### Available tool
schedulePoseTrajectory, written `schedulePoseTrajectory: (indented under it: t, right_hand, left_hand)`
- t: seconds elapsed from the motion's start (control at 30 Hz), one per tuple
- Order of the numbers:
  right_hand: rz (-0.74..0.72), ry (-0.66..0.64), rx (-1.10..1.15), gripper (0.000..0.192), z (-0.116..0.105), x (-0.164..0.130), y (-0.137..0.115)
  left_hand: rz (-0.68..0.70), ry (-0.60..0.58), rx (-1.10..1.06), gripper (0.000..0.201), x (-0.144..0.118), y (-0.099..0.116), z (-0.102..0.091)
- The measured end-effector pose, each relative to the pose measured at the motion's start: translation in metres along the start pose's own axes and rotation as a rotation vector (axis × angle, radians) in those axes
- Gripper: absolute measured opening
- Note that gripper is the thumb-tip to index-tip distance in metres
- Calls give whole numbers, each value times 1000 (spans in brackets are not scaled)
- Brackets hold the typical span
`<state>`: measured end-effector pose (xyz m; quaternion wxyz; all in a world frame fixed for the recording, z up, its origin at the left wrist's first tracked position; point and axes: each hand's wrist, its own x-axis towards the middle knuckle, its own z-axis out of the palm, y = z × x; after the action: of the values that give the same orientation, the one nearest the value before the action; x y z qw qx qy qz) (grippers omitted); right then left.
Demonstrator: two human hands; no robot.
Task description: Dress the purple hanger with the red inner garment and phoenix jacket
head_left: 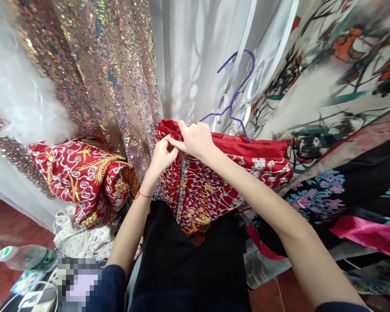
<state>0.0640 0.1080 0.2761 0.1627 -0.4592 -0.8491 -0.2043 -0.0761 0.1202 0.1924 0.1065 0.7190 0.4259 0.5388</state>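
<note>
Two hands (164, 157) (197, 139) on red garment (203, 193)

Here the right hand (198, 139) hides a stretch of the purple hanger (238, 92), its lower part out of sight inside the red garment (211, 199)! Blocky pixels (79, 284) swallow a patch lower left, lettering on the bottle (29, 257) is unreadable, white fluff (22, 91) runs off the edge.

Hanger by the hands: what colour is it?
The hanger is purple, best seen in the head view.
</note>
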Motion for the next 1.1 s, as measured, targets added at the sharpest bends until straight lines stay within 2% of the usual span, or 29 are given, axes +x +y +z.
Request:
schedulePoseTrajectory:
  t: [0.07,0.13,0.23,0.37,0.47,0.57,0.67,0.8,0.93,1.1]
  right_hand:
    - [-50,-61,1,41,-1,4,-2]
    - [-116,-99,-14,36,0,7,-2]
    - [-184,-57,-64,38,4,11,3]
    - [-307,40,-88,39,8,17,16]
    - [-330,25,-78,37,8,24,25]
    - [-290,-46,-84,38,9,29,28]
    - [-266,-103,-104,42,11,28,29]
    - [-273,-76,-96,40,13,25,29]
    - [-293,-49,-94,41,14,22,30]
    - [-292,-82,-92,43,12,16,31]
  left_hand:
    - [-1,-7,-17,6,-2,-2,-2]
    - [-5,-36,-61,13,-6,-2,-4]
    - [-66,-26,-227,26,-13,-6,-4]
    - [-341,79,-431,18,-35,-22,8]
    - [-532,44,-477,13,-60,-36,24]
    - [-642,-14,-451,16,-85,-48,38]
    - [-685,-46,-439,17,-104,-57,46]
    - [-698,-71,-423,17,-118,-62,52]
    - [-674,-82,-408,14,-121,-63,59]
    - [-705,-16,-428,19,-116,-66,69]
